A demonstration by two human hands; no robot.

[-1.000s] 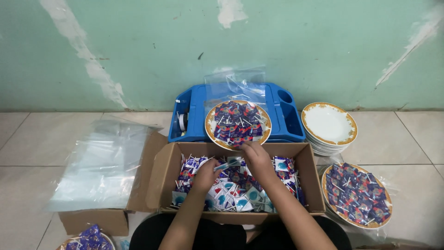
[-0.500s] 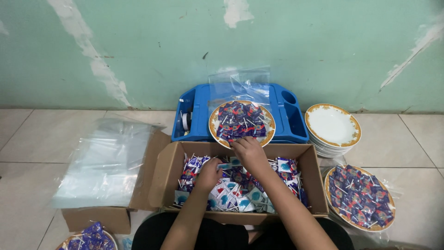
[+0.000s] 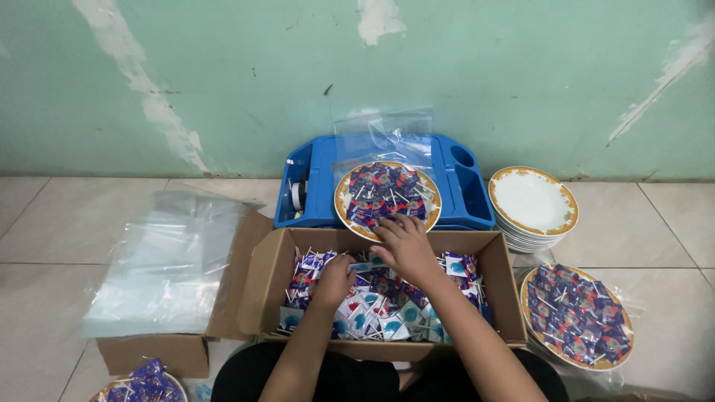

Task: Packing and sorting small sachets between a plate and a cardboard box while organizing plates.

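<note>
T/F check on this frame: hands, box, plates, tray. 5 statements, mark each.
1. The right hand reaches to the plate on the blue tray. True.
2. The left hand is outside the box. False: it rests in the box on the packets.
3. The plate stack holds packets. False: its top plate is bare.
4. A filled plate lies right of the box. True.
5. The tray is red. False: blue.
</note>
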